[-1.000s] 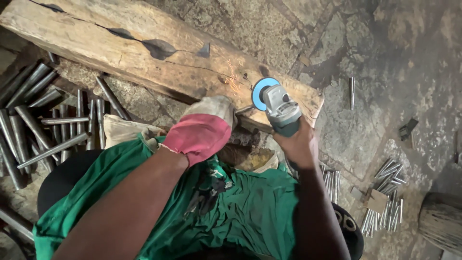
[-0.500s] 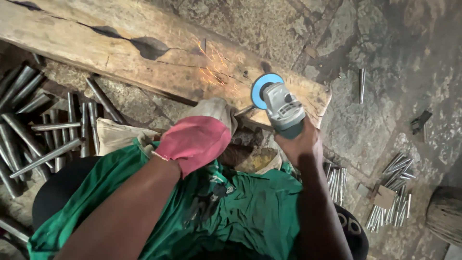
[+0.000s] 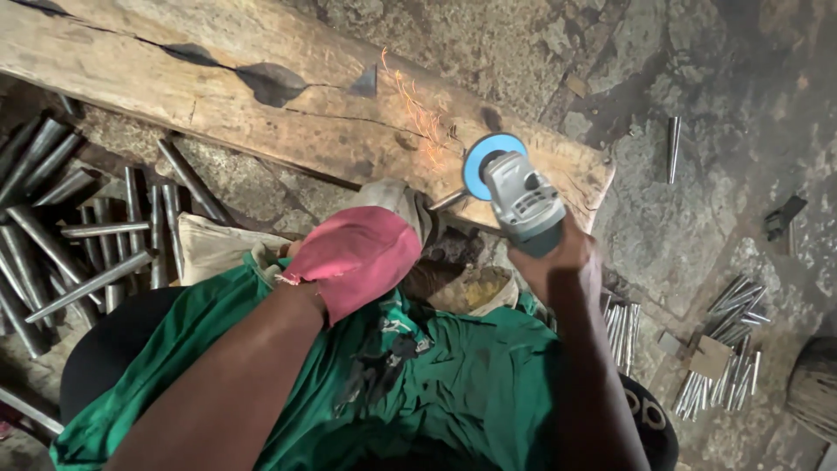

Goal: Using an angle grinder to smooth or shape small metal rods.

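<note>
My right hand [image 3: 558, 262] grips the body of a grey angle grinder [image 3: 520, 199] with a blue disc [image 3: 481, 157]. The disc touches a thin metal rod [image 3: 446, 201] lying against a thick wooden plank [image 3: 261, 105]. Orange sparks [image 3: 417, 109] fly up over the plank. My left hand [image 3: 366, 249], in a red and cream glove, is closed on the near end of that rod, just left of the grinder. My green garment [image 3: 418, 384] fills the lower middle of the view.
Several long metal rods [image 3: 78, 227] lie piled on the left. Short cut metal pins [image 3: 728, 349] lie in heaps at the lower right, with one single pin [image 3: 673, 148] on the stone floor [image 3: 715, 105]. A dark round object [image 3: 815, 388] sits at the right edge.
Sparks now rise from the disc where it meets the rod. The view has shifted slightly; both hands keep their hold and stay in place.
</note>
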